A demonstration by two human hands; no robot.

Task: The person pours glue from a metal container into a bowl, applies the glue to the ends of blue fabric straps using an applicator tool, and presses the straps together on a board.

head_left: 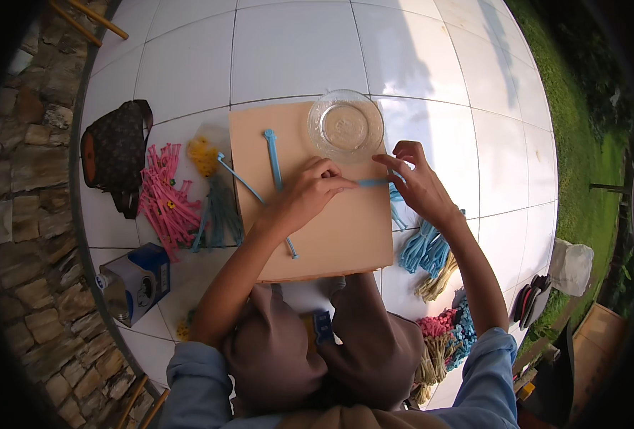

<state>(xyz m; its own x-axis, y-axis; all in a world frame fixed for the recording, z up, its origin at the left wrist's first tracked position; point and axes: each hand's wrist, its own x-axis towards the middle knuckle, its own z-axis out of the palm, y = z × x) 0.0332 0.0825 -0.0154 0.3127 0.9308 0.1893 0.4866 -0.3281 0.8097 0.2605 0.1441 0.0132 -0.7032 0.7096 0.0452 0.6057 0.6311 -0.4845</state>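
A short flat blue strip (373,183) is stretched between my hands, above the tan board (331,243) in front of my knees. My left hand (310,191) pinches its left end between thumb and forefinger. At the other end, my right hand (420,187) has its fingertips closed on the strip, with the other fingers curled. A longer blue strip with a rounded knob at its top (273,154) lies on the board and passes under my left hand. A thin blue cord (240,176) crosses the board's left edge. Beyond my hands stands a clear glass dish (345,127).
Left of the board are pink strips (167,200), yellow pieces (202,156), blue-grey strips (223,214), a dark bag (113,154) and a metal can (137,282). Blue bundles (424,249), beige strands (438,280) and pink and blue clusters (446,325) lie on the right.
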